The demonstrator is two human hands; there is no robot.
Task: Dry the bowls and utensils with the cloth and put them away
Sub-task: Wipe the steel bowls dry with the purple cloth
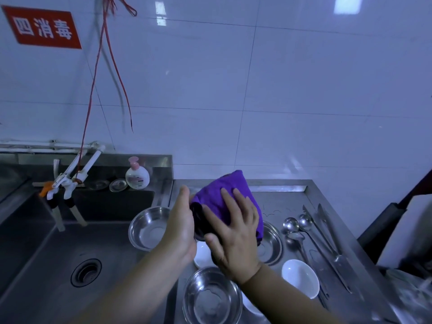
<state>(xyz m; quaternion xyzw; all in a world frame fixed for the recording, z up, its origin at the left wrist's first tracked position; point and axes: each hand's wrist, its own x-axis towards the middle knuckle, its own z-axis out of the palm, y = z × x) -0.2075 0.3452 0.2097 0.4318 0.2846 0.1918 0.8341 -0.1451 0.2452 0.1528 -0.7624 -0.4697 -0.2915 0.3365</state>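
Above the counter I hold up a bowl [198, 222]; it looks dark and is mostly wrapped in the purple cloth [224, 190]. My left hand [181, 226] grips the bowl from the left, thumb pointing up. My right hand [233, 232] grips the cloth against the bowl with spread fingers, thumb underneath. Below them stand three steel bowls: one by the sink [149, 228], one at the front [211, 298], one partly hidden under the cloth [272, 245]. White bowls [300, 277] [202, 256] sit between them. Three ladles [291, 224] and a knife [342, 268] lie to the right.
The steel sink [46, 253] with its drain [86, 272] fills the left. Two white taps [66, 181] hang over it, with a soap bottle [137, 175] on the back ledge. A white tiled wall stands behind. Dark and white objects [397, 230] crowd the counter's right edge.
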